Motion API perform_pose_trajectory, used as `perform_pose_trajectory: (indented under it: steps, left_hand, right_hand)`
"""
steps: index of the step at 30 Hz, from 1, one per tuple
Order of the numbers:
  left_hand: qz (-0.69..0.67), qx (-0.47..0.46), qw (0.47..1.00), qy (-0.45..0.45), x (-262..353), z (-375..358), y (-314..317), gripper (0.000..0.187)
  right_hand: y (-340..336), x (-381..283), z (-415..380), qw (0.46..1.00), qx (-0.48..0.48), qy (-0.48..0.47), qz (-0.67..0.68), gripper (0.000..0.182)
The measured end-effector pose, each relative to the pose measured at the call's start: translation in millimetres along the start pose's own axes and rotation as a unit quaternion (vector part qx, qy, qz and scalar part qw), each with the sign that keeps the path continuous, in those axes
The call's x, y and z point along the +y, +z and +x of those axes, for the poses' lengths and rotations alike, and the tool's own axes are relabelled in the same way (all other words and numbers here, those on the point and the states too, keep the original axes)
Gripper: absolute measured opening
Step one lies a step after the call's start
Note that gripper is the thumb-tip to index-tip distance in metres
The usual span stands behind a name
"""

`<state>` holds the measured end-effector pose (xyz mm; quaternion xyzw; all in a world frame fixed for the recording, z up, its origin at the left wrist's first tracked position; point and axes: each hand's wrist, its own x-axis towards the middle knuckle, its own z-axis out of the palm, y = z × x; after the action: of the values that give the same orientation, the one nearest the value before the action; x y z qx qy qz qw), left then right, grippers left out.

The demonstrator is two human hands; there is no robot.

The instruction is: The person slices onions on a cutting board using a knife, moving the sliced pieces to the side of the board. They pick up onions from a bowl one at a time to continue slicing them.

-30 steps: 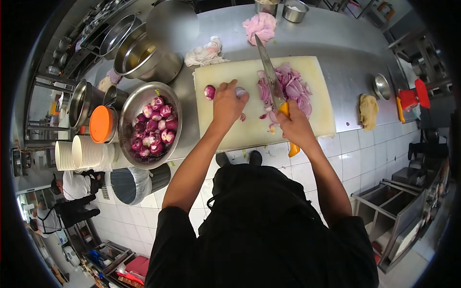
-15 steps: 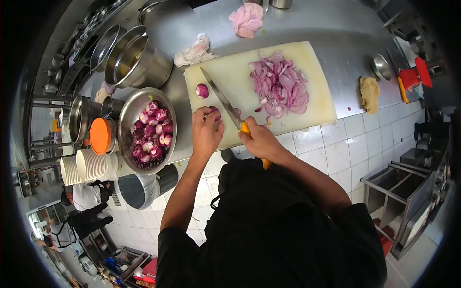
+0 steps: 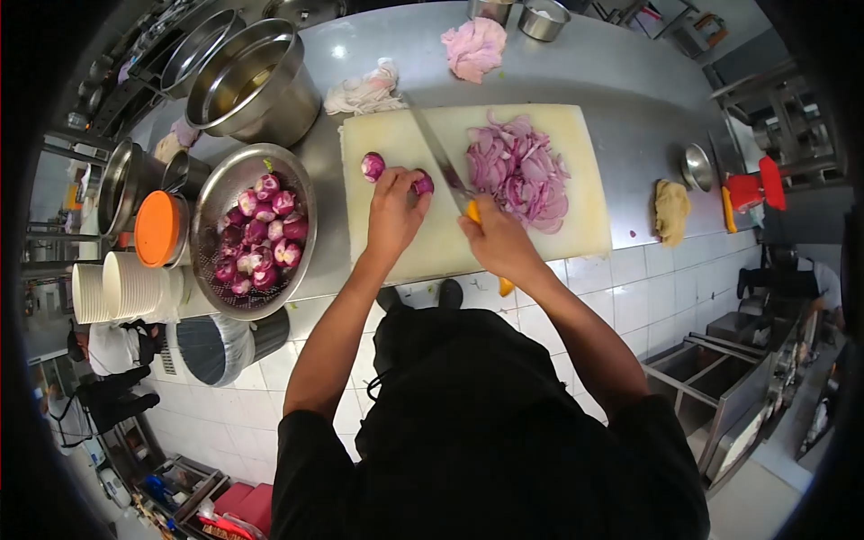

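Observation:
A white cutting board [image 3: 360,236] lies on the steel counter in front of me. My left hand [image 3: 394,218] is closed on a peeled red onion [image 3: 423,184], pressing it to the board with the fingertips. In my right hand [image 3: 500,241] is a knife [image 3: 436,148], gripped by its yellow handle. Its blade points away from me, just right of the held onion and apart from it. Another red onion [image 3: 373,166] sits on the board's left part. A heap of sliced red onion [image 3: 520,171] covers the right part, beside the blade.
To the left stands a perforated steel colander [image 3: 307,236] of peeled red onions. Behind it is a large steel pot [image 3: 288,108]. An orange-lidded tub [image 3: 160,229] and stacked bowls [image 3: 135,286] are nearby. Cloths [image 3: 474,49] lie around the board. A small steel bowl [image 3: 697,167] is at right.
The camera view has shifted. Both hands have moved farther onto the board, away from its near edge. The knife has swung to the right, toward the sliced heap.

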<state>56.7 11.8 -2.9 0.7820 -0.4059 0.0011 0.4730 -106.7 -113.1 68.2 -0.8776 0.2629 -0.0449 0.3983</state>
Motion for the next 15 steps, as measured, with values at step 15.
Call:
perform_pose_trajectory:
  steps: [15]
  left_hand:
    - [-0.046, 0.064, 0.997, -0.021, -2.2, 8.4, 11.2, 0.011]
  right_hand:
    - [9.4, -25.6, 24.8, 0.993, -0.086, 0.046, -0.061, 0.031]
